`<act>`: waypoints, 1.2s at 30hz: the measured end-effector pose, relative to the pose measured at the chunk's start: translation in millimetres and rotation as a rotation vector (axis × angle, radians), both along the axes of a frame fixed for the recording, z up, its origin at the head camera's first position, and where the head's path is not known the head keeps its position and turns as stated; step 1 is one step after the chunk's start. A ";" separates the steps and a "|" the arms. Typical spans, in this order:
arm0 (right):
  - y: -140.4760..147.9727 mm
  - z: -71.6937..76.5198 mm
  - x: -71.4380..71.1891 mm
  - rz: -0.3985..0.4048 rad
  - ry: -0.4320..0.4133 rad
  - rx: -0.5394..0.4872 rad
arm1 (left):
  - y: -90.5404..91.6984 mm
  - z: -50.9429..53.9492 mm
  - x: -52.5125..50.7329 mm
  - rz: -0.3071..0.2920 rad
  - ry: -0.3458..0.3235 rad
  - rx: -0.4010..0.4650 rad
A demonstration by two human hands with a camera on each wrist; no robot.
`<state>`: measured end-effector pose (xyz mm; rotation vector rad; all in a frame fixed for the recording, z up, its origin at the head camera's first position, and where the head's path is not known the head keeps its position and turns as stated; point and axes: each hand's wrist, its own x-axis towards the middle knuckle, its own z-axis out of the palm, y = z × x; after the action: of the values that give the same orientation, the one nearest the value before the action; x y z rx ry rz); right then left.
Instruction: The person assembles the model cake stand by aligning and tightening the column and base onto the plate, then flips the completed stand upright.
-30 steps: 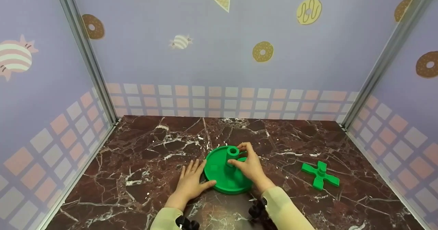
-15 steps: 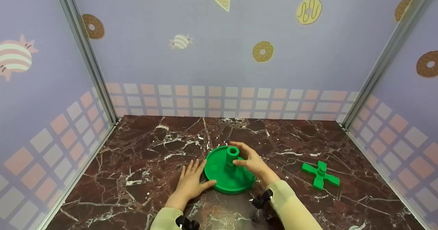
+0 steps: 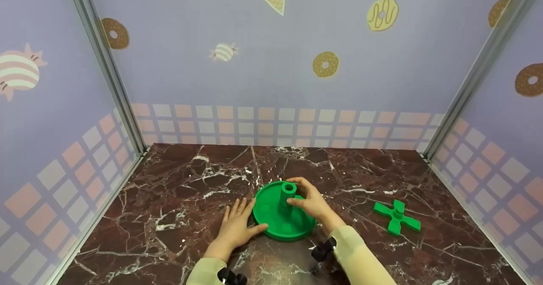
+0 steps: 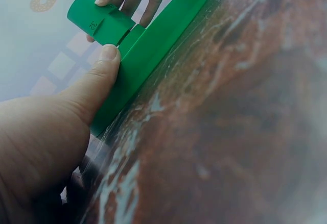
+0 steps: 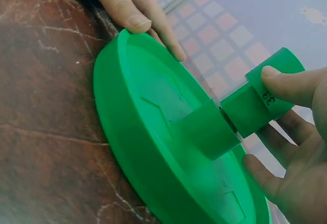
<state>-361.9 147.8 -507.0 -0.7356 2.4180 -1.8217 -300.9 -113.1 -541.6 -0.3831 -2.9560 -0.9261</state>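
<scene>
A round green tray-like base [image 3: 269, 221] with a raised rim lies flat on the table. Its short central post [image 5: 202, 129] carries a hollow green tube [image 5: 286, 60], with a narrow gap between the two. My right hand [image 3: 314, 204] pinches this upright tube, thumb on the near side and fingers behind. Numbers are marked on the tube's side. On the base's left, my left hand [image 3: 235, 230] rests with straight, spread fingers, its thumb touching the rim. The left wrist view shows that thumb [image 4: 99, 73] against the base's edge, below the tube.
To the right of the base lies a green cross-shaped piece [image 3: 397, 217] with a small central hub. The marbled table [image 3: 191, 191] is bounded by patterned panels at the back [image 3: 271, 77] and on both sides.
My right hand loosened and shifted round the tube, its wrist moving slightly right, and its fingers have closed in on the tube again. The left hand and base have stayed put.
</scene>
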 end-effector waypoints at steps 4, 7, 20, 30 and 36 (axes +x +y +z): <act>-3.3 -2.2 1.0 -0.051 0.041 0.002 | -0.2 0.1 0.7 0.000 0.001 -0.002; -6.0 -2.9 2.6 -0.095 0.056 0.001 | -0.3 -0.4 0.8 -0.001 0.002 0.003; -15.0 -10.6 5.7 -0.221 0.102 0.059 | 0.7 -1.2 -0.5 0.003 -0.011 -0.008; -7.1 -2.4 3.5 -0.129 -0.010 0.026 | 0.0 -1.0 -0.7 0.007 -0.005 -0.009; 4.7 3.9 -3.8 0.111 -0.112 -0.070 | -0.2 -2.0 -1.1 0.003 -0.014 -0.017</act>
<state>-365.7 152.5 -503.1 -0.7355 2.2093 -1.8601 -302.0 -113.3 -543.6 -0.3736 -2.9776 -0.9081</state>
